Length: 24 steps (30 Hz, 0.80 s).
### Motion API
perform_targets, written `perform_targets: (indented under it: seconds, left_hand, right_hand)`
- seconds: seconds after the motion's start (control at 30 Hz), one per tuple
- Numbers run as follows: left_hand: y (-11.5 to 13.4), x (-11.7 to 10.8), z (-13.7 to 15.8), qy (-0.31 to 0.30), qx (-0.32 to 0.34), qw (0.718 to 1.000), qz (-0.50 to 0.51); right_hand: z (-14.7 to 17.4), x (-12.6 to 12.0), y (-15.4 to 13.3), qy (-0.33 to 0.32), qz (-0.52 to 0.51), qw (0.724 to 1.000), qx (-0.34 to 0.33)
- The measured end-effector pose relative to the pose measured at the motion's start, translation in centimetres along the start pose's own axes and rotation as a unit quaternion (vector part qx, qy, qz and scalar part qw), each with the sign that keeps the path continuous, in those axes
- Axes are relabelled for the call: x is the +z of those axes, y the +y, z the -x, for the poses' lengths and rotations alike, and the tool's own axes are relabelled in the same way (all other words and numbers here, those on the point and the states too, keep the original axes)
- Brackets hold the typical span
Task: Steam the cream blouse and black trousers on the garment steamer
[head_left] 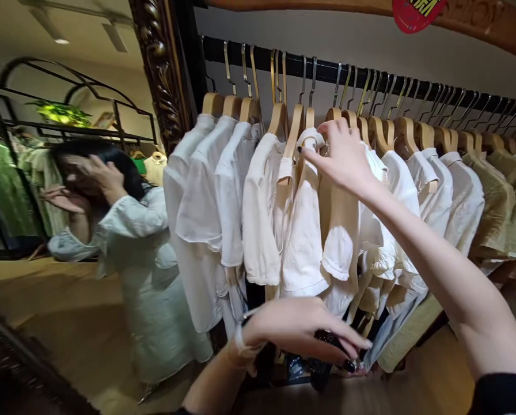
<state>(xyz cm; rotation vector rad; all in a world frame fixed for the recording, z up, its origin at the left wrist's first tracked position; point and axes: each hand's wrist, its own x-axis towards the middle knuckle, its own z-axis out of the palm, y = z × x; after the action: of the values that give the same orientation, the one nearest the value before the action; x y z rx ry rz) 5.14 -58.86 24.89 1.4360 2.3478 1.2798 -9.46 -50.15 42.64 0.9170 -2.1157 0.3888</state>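
Observation:
My right hand (pixel 344 153) is raised at the collar of a white shirt (pixel 305 236) on a wooden hanger. Its thumb and fingers are spread apart around the collar; whether they press on the fabric I cannot tell. Lower down, my left hand (pixel 301 328) reaches across in front of the hems, palm down with its fingers stretched out, and a band circles its wrist. Between its fingers the dark patches are too unclear to name. A cream shirt (pixel 262 225) hangs just left of the white one, and a small white sleeve (pixel 338 253) hangs to its right.
Many wooden hangers hang on a black rail (pixel 327 69), with olive-tan garments (pixel 495 202) at the right. At the left, a carved dark frame (pixel 160 69) borders what looks like a mirror, showing a person (pixel 141 276) in a pale dress with raised hands. A red sticker (pixel 416 14) is above.

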Motion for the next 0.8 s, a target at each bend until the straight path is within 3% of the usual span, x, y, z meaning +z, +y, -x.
perform_targets:
  seconds: [0.07,0.1,0.13,0.17,0.23,0.3,0.4,0.63,0.8]
  left_hand:
    - [2.1,-2.9,0.5,0.121,0.046,0.990,-0.062]
    - [2.8,-4.6,0.4,0.245,0.045,0.961,-0.124]
    - [3.1,-6.5,0.0,0.361,0.020,0.912,-0.194]
    - [3.0,-8.2,-0.7,0.438,-0.003,0.860,-0.263]
    - [2.0,-11.1,-2.2,0.520,-0.045,0.767,-0.374]
    - [0.4,-12.5,-3.5,0.530,-0.091,0.714,-0.449]
    - [-1.2,-12.5,-4.4,0.510,-0.151,0.678,-0.507]
    - [-1.8,-11.9,-2.9,0.543,-0.179,0.624,-0.533]
    - [-1.4,-13.0,-1.1,0.552,-0.185,0.617,-0.530]
  right_hand:
    - [-1.4,1.3,-0.2,-0.017,0.018,1.000,0.015]
    - [-1.9,1.9,0.0,-0.021,0.031,0.999,0.018]
    - [-2.2,2.3,0.5,-0.022,0.044,0.999,0.018]
    - [-2.3,2.6,1.0,-0.022,0.055,0.998,0.013]
    - [-2.1,2.8,2.1,-0.024,0.078,0.997,-0.005]
    - [-1.5,2.8,3.0,-0.031,0.104,0.994,-0.030]
    - [-0.8,2.7,3.9,-0.040,0.129,0.989,-0.051]
    - [-1.1,2.3,5.9,-0.038,0.121,0.990,-0.061]
    - [-1.0,1.7,6.6,-0.054,0.120,0.991,-0.034]
